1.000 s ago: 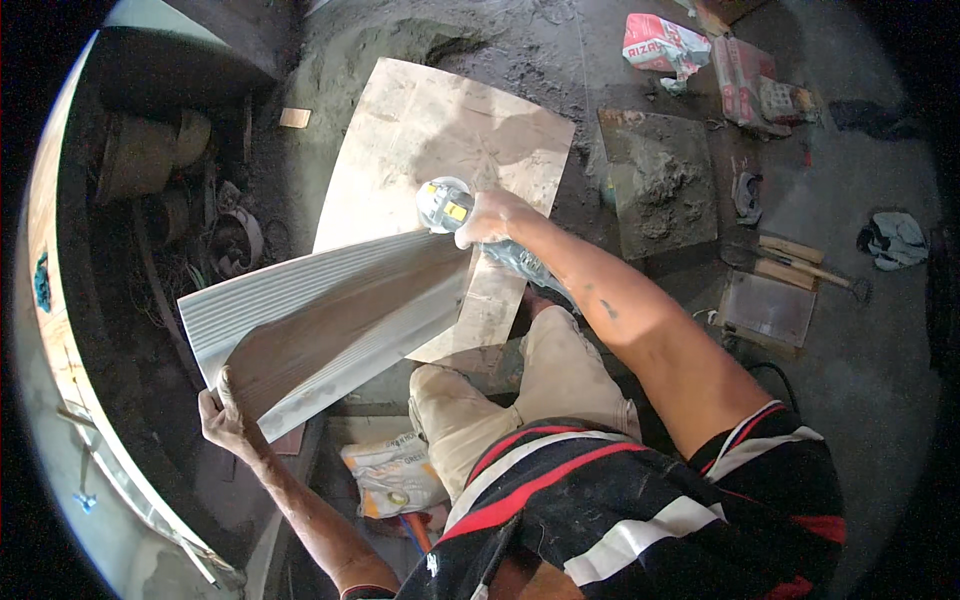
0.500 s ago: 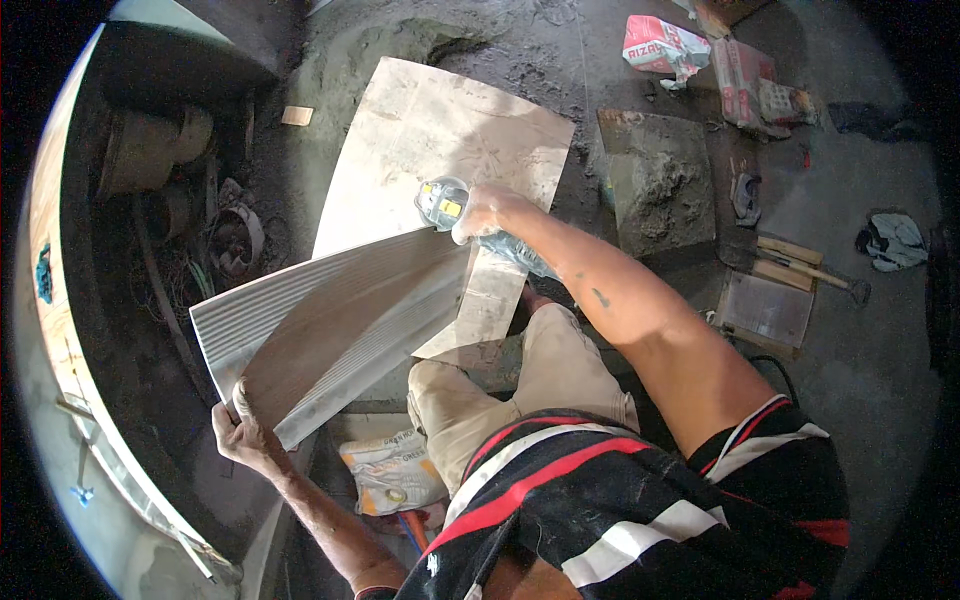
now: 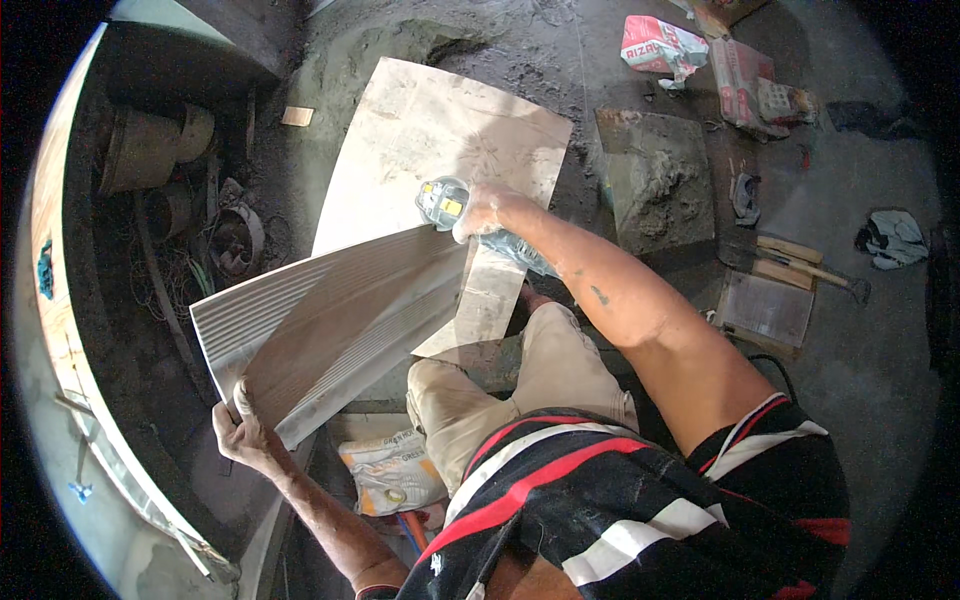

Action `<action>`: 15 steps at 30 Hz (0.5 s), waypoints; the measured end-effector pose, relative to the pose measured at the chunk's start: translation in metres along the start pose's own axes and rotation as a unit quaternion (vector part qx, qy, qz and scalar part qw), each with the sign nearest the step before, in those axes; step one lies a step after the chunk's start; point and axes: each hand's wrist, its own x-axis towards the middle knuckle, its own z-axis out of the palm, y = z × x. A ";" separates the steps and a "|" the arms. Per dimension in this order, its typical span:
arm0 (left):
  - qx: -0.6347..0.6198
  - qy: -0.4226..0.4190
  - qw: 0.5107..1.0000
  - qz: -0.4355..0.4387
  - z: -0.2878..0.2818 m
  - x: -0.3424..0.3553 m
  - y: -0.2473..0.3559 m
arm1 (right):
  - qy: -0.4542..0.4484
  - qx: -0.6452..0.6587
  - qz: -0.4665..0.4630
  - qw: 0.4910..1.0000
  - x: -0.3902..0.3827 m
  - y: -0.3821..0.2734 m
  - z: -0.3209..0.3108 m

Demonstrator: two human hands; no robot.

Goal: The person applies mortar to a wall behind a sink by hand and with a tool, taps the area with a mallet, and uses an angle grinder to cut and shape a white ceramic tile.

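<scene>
A long ribbed tile (image 3: 335, 325), dusty and pale with a brown shaded area, is held tilted in front of my knees. My left hand (image 3: 245, 435) grips its near left corner, thumb on the upper face. In my right hand (image 3: 490, 212) is an angle grinder (image 3: 442, 203), grey with yellow parts, its head at the tile's far right end. The disc is hidden, and I cannot tell whether it touches the tile. Beneath and beyond lies a large pale board (image 3: 430, 115), dusty and marked.
Bags in red and white (image 3: 663, 48) lie at the far right, near a board with wet mortar (image 3: 665, 190). A wooden-handled tool (image 3: 805, 268) rests at right. Buckets (image 3: 140, 150) stand in the dark recess at left. A printed bag (image 3: 393, 472) lies beside my left knee.
Both hands, the tile and the grinder stay almost in place. The shadow across the tile and board has shifted slightly.
</scene>
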 end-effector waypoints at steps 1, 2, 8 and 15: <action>0.002 0.001 1.000 0.001 0.000 0.000 0.000 | -0.002 -0.002 0.000 1.000 0.000 0.000 0.000; 0.011 -0.001 1.000 0.006 0.000 0.000 0.000 | -0.004 -0.006 0.002 1.000 0.000 0.001 0.000; -0.009 0.007 1.000 -0.008 -0.002 -0.003 -0.002 | -0.006 -0.013 0.014 1.000 -0.004 -0.001 -0.002; 0.012 0.014 1.000 0.007 -0.005 -0.002 -0.019 | 0.007 -0.005 0.010 1.000 -0.010 -0.003 -0.007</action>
